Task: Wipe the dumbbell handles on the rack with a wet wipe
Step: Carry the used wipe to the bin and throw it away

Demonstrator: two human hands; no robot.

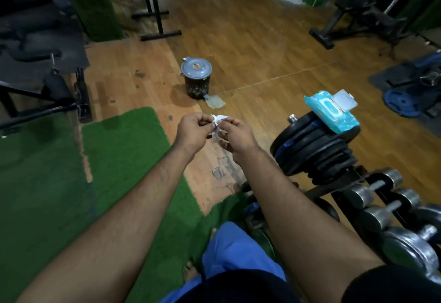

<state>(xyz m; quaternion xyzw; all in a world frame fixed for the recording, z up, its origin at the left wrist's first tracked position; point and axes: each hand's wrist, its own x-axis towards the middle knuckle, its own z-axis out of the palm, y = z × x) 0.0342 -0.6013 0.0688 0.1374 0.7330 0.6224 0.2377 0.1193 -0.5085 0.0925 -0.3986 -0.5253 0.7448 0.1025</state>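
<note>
White, crumpled wet wipe (218,124) pinched between both hands.

Wet wipe (218,123), pinched between left hand (193,130) and right hand (238,140): thin white crumpled sheet, matt. Wipe pack (331,111), right of hands: glossy blue plastic film, translucent hard flap. Weight plates (315,149) beneath pack: matt black. Dumbbells (381,209), lower right: grey metal, dull sheen. Floor (250,47) beyond hands: glossy wood-look planks. Mat (124,164), left: rough green turf.
</note>
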